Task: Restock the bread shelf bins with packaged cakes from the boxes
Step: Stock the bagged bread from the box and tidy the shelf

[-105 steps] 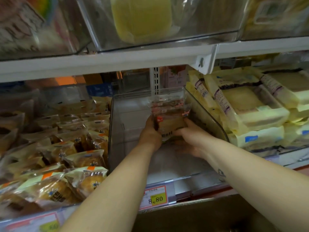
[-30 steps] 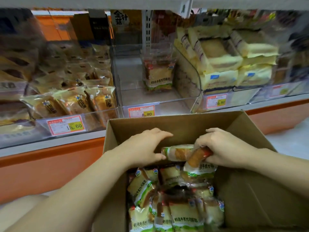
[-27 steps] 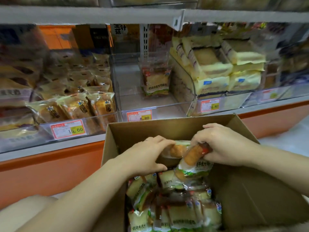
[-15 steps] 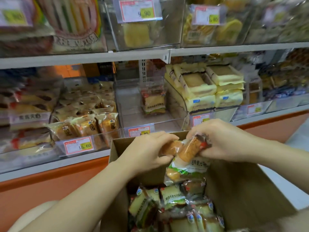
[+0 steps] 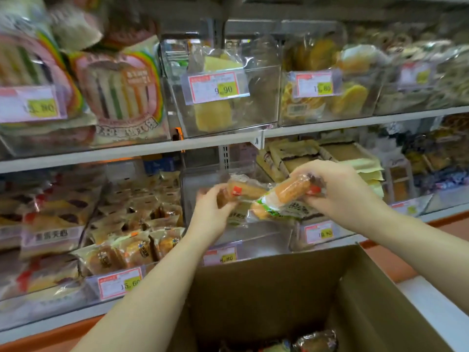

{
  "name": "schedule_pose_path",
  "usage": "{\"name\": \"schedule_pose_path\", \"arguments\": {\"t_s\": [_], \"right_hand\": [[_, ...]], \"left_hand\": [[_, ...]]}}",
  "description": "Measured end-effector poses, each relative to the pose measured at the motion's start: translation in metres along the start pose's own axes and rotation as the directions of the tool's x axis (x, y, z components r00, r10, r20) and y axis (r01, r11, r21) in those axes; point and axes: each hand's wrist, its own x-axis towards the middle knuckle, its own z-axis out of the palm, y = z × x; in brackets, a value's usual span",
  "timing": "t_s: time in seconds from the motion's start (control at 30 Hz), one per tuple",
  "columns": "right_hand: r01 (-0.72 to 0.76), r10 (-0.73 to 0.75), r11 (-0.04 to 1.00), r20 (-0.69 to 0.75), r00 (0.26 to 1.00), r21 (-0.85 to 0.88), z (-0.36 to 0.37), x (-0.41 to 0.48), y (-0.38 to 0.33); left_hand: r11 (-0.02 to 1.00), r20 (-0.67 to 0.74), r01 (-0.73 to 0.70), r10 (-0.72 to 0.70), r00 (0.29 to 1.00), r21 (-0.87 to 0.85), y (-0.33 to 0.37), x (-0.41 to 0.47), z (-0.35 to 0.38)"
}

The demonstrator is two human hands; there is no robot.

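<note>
Left hand (image 5: 215, 209) grips a clear-film cake packet (image 5: 243, 191); right hand (image 5: 340, 196) pinches a film-wrapped cake bundle (image 5: 291, 190) by its end, mid-frame, before the clear plastic bin (image 5: 266, 240). Risk: slick film slips, bundle drops into the brown cardboard box (image 5: 253, 288).

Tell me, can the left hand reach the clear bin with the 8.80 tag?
Probably yes. The left hand hovers right in front of the clear bin with nothing between them, though it grips a packaged cake.
</note>
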Motion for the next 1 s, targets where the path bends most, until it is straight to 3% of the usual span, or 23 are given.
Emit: {"name": "schedule_pose_path", "arguments": {"t_s": [0.17, 0.3, 0.53, 0.67, 0.83, 1.0], "right_hand": [[0.011, -0.012, 0.999, -0.014, 1.0, -0.043, 0.02, 0.007, 0.026], [0.02, -0.019, 0.997, 0.018, 1.0, -0.077, 0.035, 0.012, 0.044], [0.033, -0.027, 0.997, 0.084, 0.996, -0.065, 0.056, 0.033, 0.054], [0.091, -0.07, 0.99, 0.188, 0.98, -0.108, 0.077, 0.046, 0.051], [0.19, -0.096, 0.953, 0.361, 0.928, -0.237, 0.109, 0.059, 0.046], [0.212, -0.066, 0.929, 0.429, 0.901, -0.303, 0.143, 0.072, 0.049]], "left_hand": [[0.952, 0.064, 0.287, -0.282, 0.957, -0.107, -0.021, 0.041, 0.025], [0.911, 0.085, 0.358, -0.348, 0.934, -0.203, -0.036, 0.07, 0.046], [0.904, 0.056, 0.332, -0.329, 0.943, -0.27, -0.05, 0.098, 0.058], [0.804, 0.117, 0.373, -0.362, 0.925, -0.463, -0.051, 0.101, 0.064], [0.823, 0.196, 0.429, -0.382, 0.903, -0.371, -0.051, 0.1, 0.063], [0.805, 0.219, 0.403, -0.339, 0.915, -0.435, -0.051, 0.089, 0.05]]}}
